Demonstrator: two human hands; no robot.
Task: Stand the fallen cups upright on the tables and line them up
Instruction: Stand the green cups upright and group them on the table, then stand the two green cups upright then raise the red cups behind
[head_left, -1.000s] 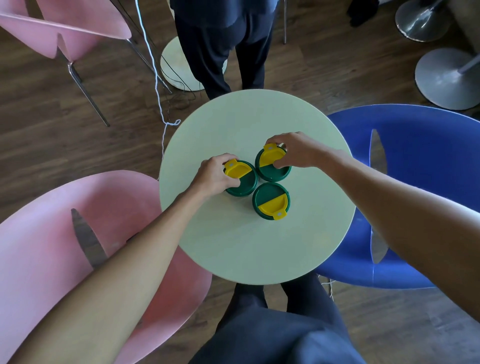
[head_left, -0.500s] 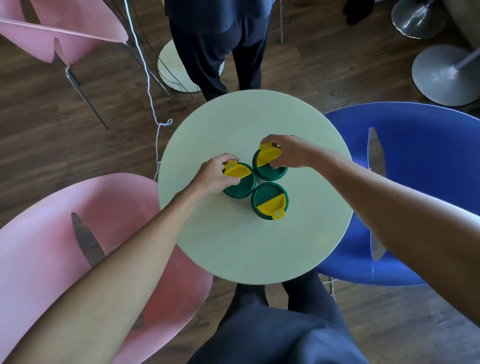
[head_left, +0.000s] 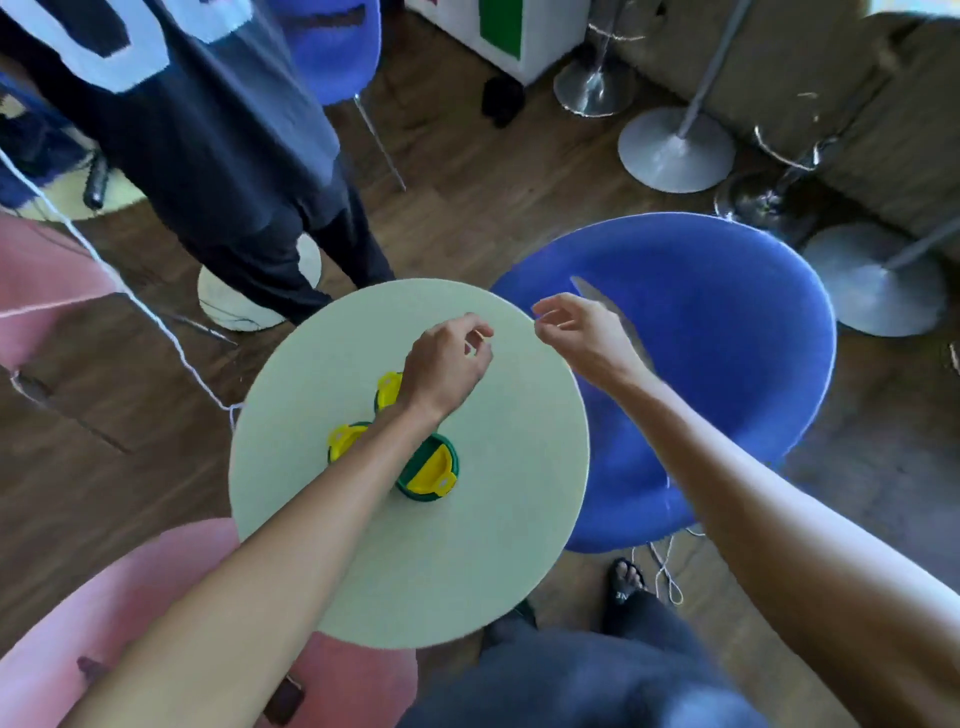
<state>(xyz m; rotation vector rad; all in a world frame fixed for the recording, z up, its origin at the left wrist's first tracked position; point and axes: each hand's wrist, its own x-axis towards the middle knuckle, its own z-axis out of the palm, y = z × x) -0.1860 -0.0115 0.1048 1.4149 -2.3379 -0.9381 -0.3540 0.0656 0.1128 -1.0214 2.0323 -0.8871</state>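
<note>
Three green cups with yellow lids stand upright, close together, on the round pale green table (head_left: 467, 561). The nearest cup (head_left: 429, 474) shows fully. My left forearm covers most of the left cup (head_left: 344, 441) and the far cup (head_left: 388, 389). My left hand (head_left: 447, 358) hovers above the table beyond the cups, fingers loosely curled, holding nothing. My right hand (head_left: 582, 332) is raised over the table's far right edge, fingers apart and empty.
A blue chair (head_left: 727, 353) stands right of the table, a pink chair (head_left: 104, 623) at near left. A person in dark clothes (head_left: 218, 156) stands beyond the table. White cord (head_left: 156, 322) hangs at left. Metal stand bases (head_left: 675, 150) sit on the wooden floor at far right.
Both hands have let go of the cups and lifted away toward the far right. The view has swung up and to the right.
</note>
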